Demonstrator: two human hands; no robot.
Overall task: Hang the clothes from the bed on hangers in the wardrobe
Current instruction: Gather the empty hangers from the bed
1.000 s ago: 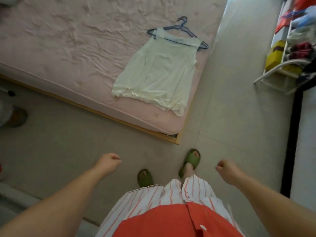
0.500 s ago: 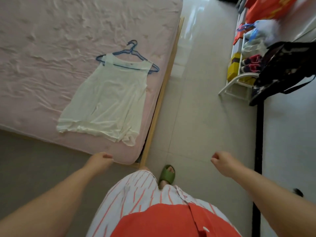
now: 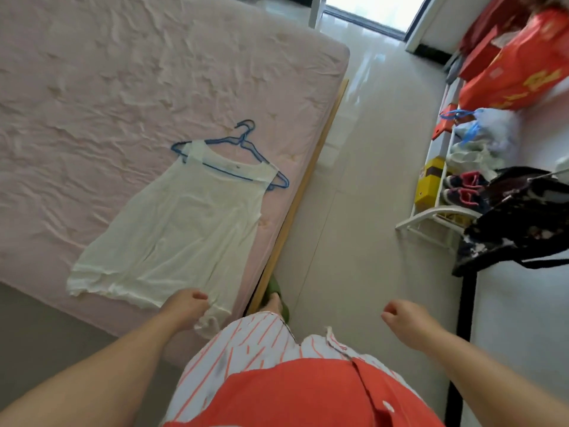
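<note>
A pale sleeveless top (image 3: 184,229) lies flat on the pink bed (image 3: 92,103), with a blue hanger (image 3: 237,143) threaded through its shoulders and the hook pointing away from me. My left hand (image 3: 187,306) hovers over the top's near hem by the bed corner, fingers loosely curled and holding nothing. Out over the floor to the right, my right hand (image 3: 403,318) is also loosely curled and empty. No wardrobe is in view.
A wooden bed frame edge (image 3: 301,192) runs along the tiled floor aisle (image 3: 363,195). On the right stand a white shoe rack (image 3: 431,217) with shoes, a dark patterned garment (image 3: 517,223) on a black rail, and red bags (image 3: 517,72).
I have stepped closer along the bed's side, so the top and hanger now sit nearer. My left hand has come over the top's hem. Both hands stay curled and empty.
</note>
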